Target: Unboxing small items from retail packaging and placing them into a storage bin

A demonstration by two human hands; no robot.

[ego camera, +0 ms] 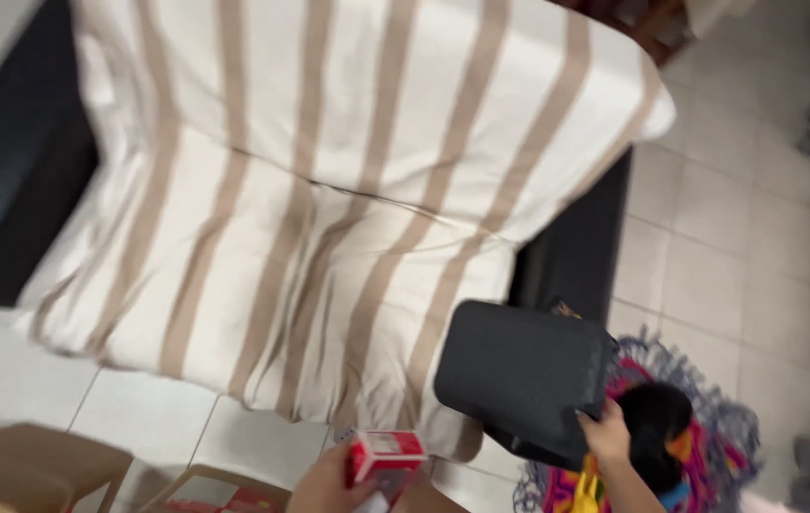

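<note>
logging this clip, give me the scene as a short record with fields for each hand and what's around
left hand: left hand holds a small red and white carton, at the bottom edge
right hand: right hand grips the edge of a flat dark grey square cushion
furniture: dark sofa covered with a white cloth with beige stripes
floor: pale tiled floor, multicoloured fringed rug
nearby: brown cardboard box, lower left

A dark sofa (576,247) carries a striped beige cover (329,190). 2 cardboard boxes (34,465) stand in front of the sofa on the tiled floor (728,218).
</note>
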